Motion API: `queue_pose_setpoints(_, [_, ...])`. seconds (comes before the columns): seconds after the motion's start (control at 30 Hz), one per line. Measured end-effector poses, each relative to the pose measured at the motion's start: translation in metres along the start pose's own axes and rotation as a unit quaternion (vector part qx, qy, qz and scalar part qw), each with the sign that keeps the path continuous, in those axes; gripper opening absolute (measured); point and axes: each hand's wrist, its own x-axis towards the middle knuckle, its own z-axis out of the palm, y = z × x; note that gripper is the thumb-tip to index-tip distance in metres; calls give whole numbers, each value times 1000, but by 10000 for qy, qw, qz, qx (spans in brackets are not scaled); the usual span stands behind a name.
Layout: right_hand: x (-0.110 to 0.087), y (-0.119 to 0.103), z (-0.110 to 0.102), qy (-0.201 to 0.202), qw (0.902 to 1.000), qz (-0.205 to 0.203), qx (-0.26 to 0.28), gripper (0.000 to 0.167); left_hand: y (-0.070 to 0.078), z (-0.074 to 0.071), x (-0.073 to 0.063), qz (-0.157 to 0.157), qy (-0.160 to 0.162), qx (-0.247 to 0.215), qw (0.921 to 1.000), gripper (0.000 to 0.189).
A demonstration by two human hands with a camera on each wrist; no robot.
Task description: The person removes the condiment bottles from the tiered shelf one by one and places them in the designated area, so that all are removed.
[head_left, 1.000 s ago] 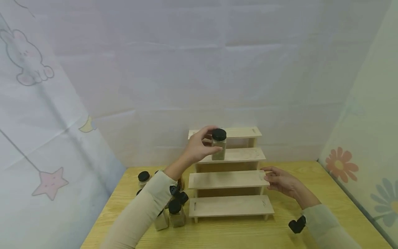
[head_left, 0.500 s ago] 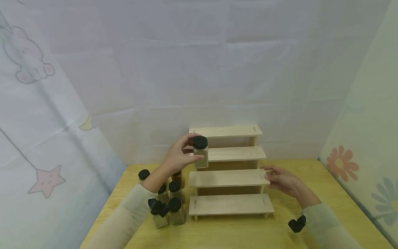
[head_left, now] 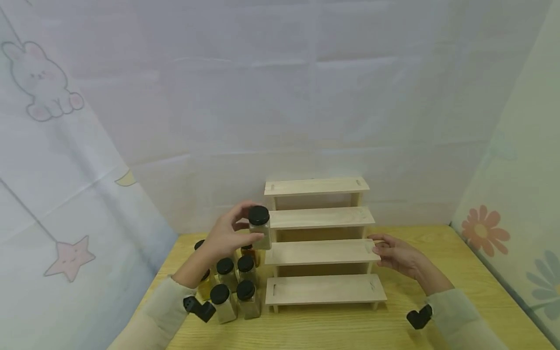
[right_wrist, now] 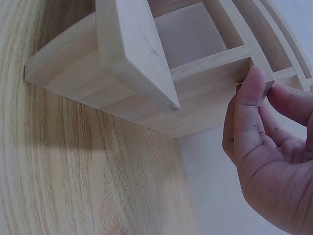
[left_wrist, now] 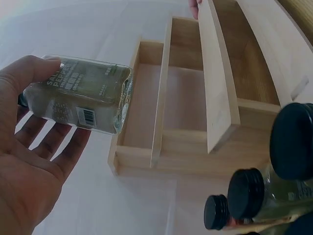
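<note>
My left hand (head_left: 225, 238) grips a square glass spice jar (head_left: 261, 236) with a black lid, thumb on one side and fingers on the other. In the left wrist view, the label on this jar (left_wrist: 80, 93) reads partly as pepper, with a barcode below. It is in the air by the left ends of a stepped wooden rack (head_left: 319, 253). With thumb and fingers, my right hand (head_left: 398, 256) pinches the right end of the rack's second step from the bottom. The right wrist view shows that right hand (right_wrist: 274, 156) at the board's corner.
Several black-lidded spice jars (head_left: 248, 301) stand grouped on the wooden table (head_left: 315, 330), left of the rack; my left arm partly covers them. One jar (head_left: 250, 254) at the back has reddish contents. A pale cloth wall (head_left: 306, 97) rises behind.
My left hand has carried the jar left and down, away from the rack's upper steps toward the grouped jars. The right hand stays on the rack.
</note>
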Motion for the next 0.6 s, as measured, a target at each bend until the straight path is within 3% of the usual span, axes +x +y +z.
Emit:
queue_pose_setpoints(0.3, [-5, -4, 6, -54, 10000, 40, 4, 66, -1, -24, -31, 91, 168, 94, 9998, 65])
queue_pose_setpoints(0.6, [-7, -6, 7, -63, 10000, 39, -3, 68, -7, -44, -60, -20, 80, 12, 10000, 61])
